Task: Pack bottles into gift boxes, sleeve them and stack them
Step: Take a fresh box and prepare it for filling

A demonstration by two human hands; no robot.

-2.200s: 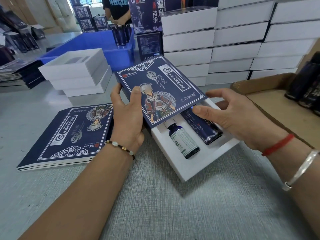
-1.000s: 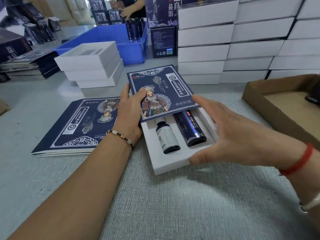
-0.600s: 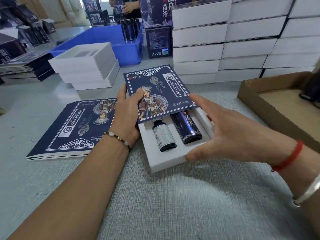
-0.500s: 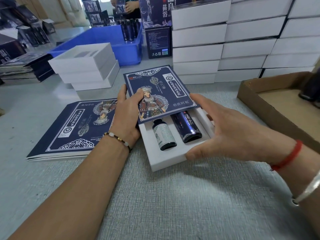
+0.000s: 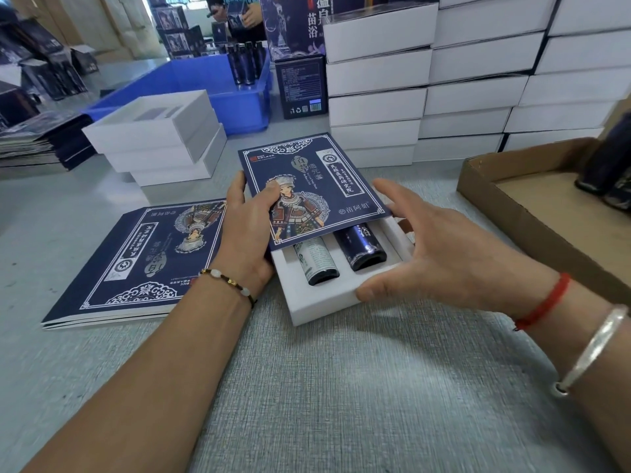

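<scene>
While the sleeve (image 5: 309, 187) hides both bottles' (image 5: 362, 246) tops, left hand (image 5: 246, 233) grips it (right hand (image 5: 440, 254) spread).

Hands (image 5: 249, 233) hold sleeve (image 5: 307, 186) half over white box (image 5: 317, 302).

We are seeing open bench (image 5: 341, 387) lying toward the near edge. A wall of white boxes (image 5: 478, 80) is blocking the far side, a cardboard tray (image 5: 532, 213) is crowding the right, and flat sleeves (image 5: 136, 261) are lying left.
</scene>
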